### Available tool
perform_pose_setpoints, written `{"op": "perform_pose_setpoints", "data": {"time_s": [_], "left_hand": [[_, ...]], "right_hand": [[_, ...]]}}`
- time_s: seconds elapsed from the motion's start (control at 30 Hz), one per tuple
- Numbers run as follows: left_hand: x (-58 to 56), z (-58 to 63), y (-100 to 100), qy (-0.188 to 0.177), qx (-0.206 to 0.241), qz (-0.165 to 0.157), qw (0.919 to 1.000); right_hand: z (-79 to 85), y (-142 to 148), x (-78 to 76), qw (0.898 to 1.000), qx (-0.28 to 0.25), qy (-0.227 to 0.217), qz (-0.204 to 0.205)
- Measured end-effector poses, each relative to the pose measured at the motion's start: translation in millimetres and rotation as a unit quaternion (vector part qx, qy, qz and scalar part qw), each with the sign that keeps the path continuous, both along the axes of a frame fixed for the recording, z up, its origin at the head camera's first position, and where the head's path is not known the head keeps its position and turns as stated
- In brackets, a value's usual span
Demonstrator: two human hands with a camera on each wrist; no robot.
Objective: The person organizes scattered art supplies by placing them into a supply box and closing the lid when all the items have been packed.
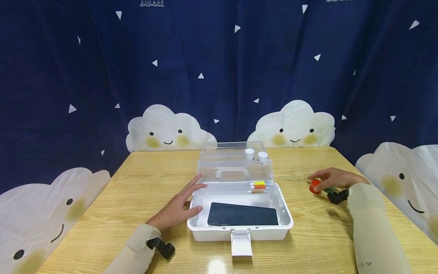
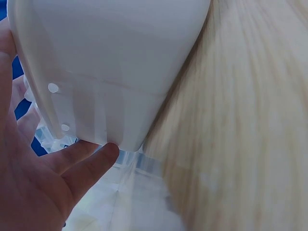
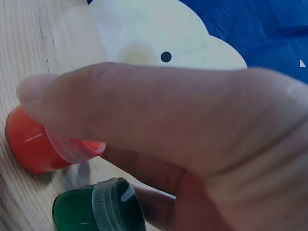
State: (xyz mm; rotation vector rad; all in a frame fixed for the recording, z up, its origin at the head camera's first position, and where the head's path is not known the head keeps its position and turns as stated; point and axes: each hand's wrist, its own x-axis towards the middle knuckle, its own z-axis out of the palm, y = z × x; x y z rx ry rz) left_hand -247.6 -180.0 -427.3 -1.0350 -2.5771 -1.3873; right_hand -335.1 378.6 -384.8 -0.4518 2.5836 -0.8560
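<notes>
A white plastic box [image 1: 239, 233] with a clear lid [image 1: 236, 167] stands uncovered on the table, its front latch [image 1: 241, 243] hanging down. My left hand [image 1: 179, 205] rests at the box's left side, fingers spread and thumb over the rim; in the left wrist view, fingertips touch the outer wall [image 2: 110, 57]. On the right, my right hand [image 1: 333, 178] pinches a small red jar [image 3: 36, 144] with a translucent ribbed cap, its thumb lying across it. A similar green jar [image 3: 74, 209] lies beside it below the hand. The far fingers are partly hidden.
A dark flat slab [image 1: 243, 215] lies inside the box. Two white-capped bottles [image 1: 249, 153] and several coloured tubes [image 1: 259, 187] sit in or behind the clear lid. A navy curtain [image 1: 219, 68] with clouds hangs behind the wooden table [image 1: 161, 171].
</notes>
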Motion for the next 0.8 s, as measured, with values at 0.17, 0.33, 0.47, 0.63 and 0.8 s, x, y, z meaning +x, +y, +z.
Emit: {"op": "perform_pose_setpoints", "data": {"time_s": [0.17,0.33,0.47,0.63,0.8], "left_hand": [[0.5,0.0,-0.4,0.001,0.0,-0.003,1.0],[0.1,0.4,-0.7,0.001,-0.003,0.0,1.0],[0.3,0.3,-0.5,0.003,-0.002,0.0,1.0],[-0.3,-1.0,-0.2,-0.001,-0.001,0.001,1.0],[-1.3,-2.6,0.0,0.001,0.0,0.001,1.0]], "right_hand": [[-2.9,-0.6,-0.2,1.0,0.002,-0.011,-0.019],[-3.2,-1.4,-0.7,0.999,0.008,-0.01,-0.029],[-4.7,-1.3,-2.4,1.0,0.003,-0.011,-0.029],[-4.6,-1.2,-2.5,1.0,0.002,-0.004,-0.026],[-1.4,-2.6,-0.8,1.0,0.007,0.007,-0.029]]}}
